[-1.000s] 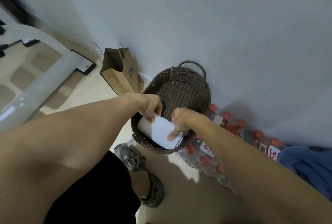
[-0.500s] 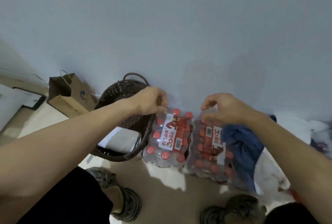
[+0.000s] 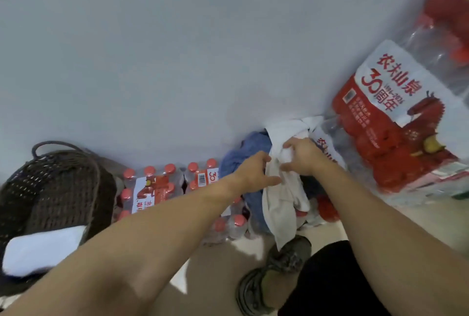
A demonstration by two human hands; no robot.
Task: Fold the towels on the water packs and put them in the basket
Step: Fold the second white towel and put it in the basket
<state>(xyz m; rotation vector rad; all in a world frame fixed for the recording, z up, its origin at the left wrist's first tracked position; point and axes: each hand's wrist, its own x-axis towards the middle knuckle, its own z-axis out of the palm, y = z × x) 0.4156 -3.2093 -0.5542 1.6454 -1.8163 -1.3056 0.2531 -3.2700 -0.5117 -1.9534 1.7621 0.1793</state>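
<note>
A crumpled white towel [image 3: 281, 204] hangs over the water packs [image 3: 157, 188] along the wall. My right hand [image 3: 302, 157] grips its upper part, fingers curled into the cloth. My left hand [image 3: 253, 173] touches the same towel just to the left, its thumb against the fabric. A blue towel [image 3: 243, 155] lies bunched under and behind the white one. At the far left stands the dark wicker basket [image 3: 50, 188], with a folded white towel [image 3: 43, 249] lying inside it.
A tall stack of red-labelled water packs [image 3: 396, 122] rises at the right against the wall. My two shoes [image 3: 276, 275] stand on the beige floor below the packs. The grey wall closes off the far side.
The view swung right, away from the basket. Both hands left the folded towel in the basket, crossed over the water packs, and now take hold of the white towel.
</note>
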